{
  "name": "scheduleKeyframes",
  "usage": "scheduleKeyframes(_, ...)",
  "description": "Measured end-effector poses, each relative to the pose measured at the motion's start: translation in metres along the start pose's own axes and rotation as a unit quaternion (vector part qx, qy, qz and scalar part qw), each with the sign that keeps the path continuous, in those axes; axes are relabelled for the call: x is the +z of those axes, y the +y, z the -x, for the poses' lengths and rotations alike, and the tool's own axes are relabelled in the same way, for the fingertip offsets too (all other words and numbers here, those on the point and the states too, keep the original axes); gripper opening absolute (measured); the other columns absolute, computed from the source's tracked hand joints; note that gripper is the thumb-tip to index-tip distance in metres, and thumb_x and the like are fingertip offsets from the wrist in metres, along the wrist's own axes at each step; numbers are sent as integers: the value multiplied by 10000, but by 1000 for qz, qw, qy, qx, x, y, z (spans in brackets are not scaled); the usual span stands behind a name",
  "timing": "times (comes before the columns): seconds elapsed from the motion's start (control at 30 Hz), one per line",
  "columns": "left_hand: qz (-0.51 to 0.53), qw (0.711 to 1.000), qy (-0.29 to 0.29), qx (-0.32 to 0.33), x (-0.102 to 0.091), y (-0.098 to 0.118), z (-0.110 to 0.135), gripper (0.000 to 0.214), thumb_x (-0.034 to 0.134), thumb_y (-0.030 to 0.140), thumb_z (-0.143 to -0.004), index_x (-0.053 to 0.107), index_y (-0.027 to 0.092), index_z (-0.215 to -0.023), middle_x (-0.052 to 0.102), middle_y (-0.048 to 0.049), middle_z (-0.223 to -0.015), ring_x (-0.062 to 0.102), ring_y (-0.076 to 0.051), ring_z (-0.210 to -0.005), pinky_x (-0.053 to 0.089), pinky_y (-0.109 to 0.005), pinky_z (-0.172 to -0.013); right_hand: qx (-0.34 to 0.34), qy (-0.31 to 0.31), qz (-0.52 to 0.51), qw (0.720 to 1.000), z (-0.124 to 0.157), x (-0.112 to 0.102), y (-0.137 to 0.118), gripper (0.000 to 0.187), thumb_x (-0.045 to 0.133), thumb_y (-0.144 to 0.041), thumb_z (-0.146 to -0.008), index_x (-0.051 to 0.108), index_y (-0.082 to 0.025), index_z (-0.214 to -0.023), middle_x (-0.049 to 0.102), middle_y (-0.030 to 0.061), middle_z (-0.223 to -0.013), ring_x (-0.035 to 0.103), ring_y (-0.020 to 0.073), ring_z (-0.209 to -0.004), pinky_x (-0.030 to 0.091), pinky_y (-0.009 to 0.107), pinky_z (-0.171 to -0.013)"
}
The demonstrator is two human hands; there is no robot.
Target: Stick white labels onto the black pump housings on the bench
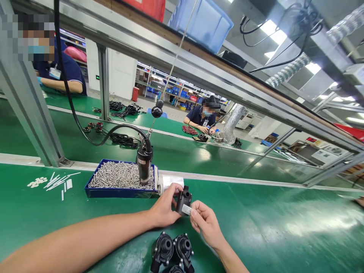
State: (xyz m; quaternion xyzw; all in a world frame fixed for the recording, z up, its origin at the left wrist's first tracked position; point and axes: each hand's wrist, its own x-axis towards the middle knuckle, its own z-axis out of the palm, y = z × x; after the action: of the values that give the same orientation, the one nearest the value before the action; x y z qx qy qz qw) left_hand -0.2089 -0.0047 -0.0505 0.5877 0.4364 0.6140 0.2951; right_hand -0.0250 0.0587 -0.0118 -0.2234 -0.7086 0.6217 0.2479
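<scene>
The left hand (163, 206) grips a black housing (184, 200) above the green worktop (256, 235); the right hand (206, 222) pinches a white label (186, 209) against it. More housings (170, 248) lie at six o'clock, a blue screw tray (119, 191) at eleven.

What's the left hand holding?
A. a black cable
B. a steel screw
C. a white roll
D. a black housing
D. The left hand is wrapped around the black housing, holding it up off the green belt.
</scene>
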Motion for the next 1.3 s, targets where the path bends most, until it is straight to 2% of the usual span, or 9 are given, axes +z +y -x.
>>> scheduleKeyframes(0.3,14,1000,-1,-16,1,-1,1,523,787,278,-739,494,228,-1170,618,-96,-1169,625,-260,-1046,517,-289,-702,13,12,9,1000,-3,-3,3,610,737,-767,-879,507,-217,-748,394,-96,-525,301,61,-434,212,218,-439)
scheduleKeyframes(0.73,5,1000,-3,-10,2,-2,1,494,763,242,-734,505,231,-1155,602,-76,-1145,619,-239,-1023,511,-281,-712,24,5,22,999,-3,-2,1,630,708,-801,-875,494,-219,-760,358,-103,-538,270,62,-445,188,219,-443)
scheduleKeyframes(1.07,11,1000,-2,-7,1,-1,1,498,782,261,-760,506,232,-1174,599,-82,-1164,621,-243,-1041,536,-289,-714,36,23,36,998,-3,-2,-1,646,719,-826,-841,500,-225,-750,345,-103,-531,271,70,-443,189,232,-444)
scheduleKeyframes(1.3,15,1000,-10,-12,0,0,1,491,763,245,-753,506,234,-1172,600,-85,-1183,623,-244,-1054,528,-287,-713,36,24,44,998,-3,-2,-1,627,708,-809,-865,500,-227,-759,298,-113,-542,232,68,-448,152,238,-451)
